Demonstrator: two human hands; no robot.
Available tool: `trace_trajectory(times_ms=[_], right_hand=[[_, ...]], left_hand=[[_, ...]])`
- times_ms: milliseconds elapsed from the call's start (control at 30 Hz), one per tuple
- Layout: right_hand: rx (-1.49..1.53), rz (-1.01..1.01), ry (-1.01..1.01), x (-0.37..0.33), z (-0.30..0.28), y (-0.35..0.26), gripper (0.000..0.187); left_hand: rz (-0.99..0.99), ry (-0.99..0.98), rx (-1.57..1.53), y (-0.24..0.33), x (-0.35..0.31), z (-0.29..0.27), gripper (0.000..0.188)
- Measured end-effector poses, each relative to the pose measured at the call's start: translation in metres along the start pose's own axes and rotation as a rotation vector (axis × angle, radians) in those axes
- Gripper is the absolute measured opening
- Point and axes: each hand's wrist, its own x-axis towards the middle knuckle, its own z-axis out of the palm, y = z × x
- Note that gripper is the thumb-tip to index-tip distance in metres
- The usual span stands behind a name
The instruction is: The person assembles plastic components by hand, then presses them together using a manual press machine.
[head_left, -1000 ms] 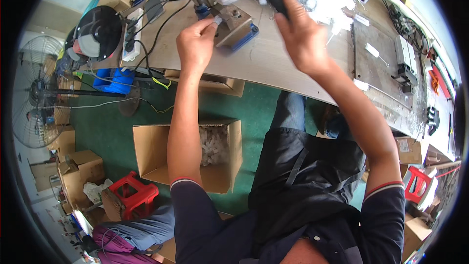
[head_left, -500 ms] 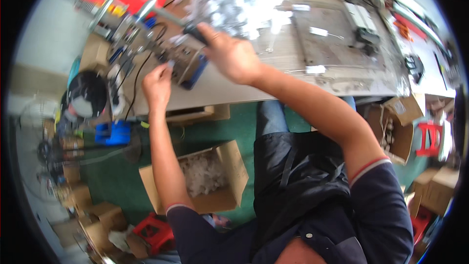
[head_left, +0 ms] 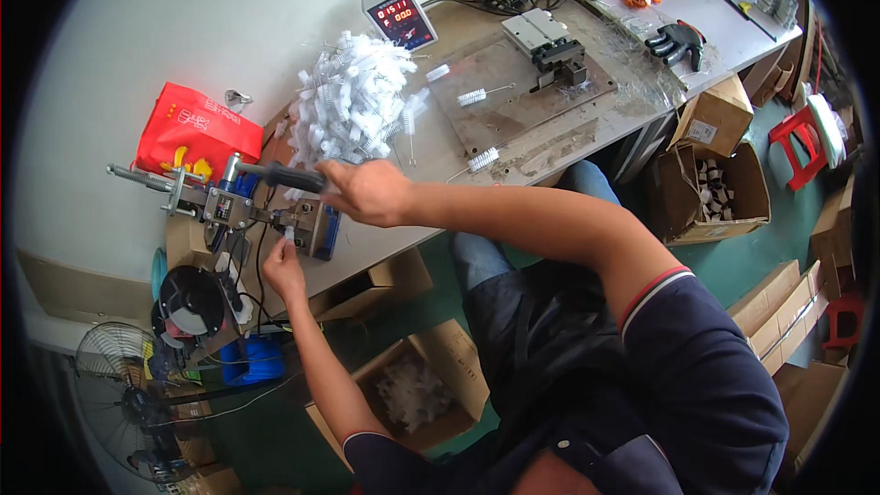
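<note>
My right hand (head_left: 367, 192) is closed round the black grip of a lever (head_left: 298, 180), which sticks out from a metal hand press (head_left: 227, 208) at the left of the bench. Below it, my left hand (head_left: 284, 270) pinches a small white brush (head_left: 290, 233) at the press's blue-and-metal fixture (head_left: 316, 227). Fingers cover most of that brush. Just behind the press rises a big pile of white bristle brushes (head_left: 348, 105) with thin wire stems.
A counter box (head_left: 401, 16) stands behind the pile. Loose brushes lie on and beside a metal plate (head_left: 504, 101) carrying a clamp (head_left: 559, 60). A red bag (head_left: 197, 133) sits at far left. Below are a box of white pieces (head_left: 467, 371) and a fan (head_left: 115, 403).
My view has swung, so the bench now sits tilted and more of its right side shows. The lever's grip hangs lower, near the fixture, with my right hand still on it.
</note>
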Motion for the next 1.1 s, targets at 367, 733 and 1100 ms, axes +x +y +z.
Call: trace_trajectory(times_ms=[367, 733, 1100], right_hand=[[-0.306, 0.073, 0.088, -0.155, -0.063, 0.107, 0.034], [-0.556, 0.152, 0.057, -0.139, -0.053, 0.106, 0.027], [-0.591, 0.292, -0.002, -0.150, -0.065, 0.111, 0.025]], left_hand=[[-0.318, 0.303, -0.064, -0.106, -0.246, -0.013, 0.027], [-0.545, 0.156, 0.497, -0.169, -0.434, -0.011, 0.037], [-0.876, -0.123, 0.113, -0.138, -0.510, 0.046, 0.023]])
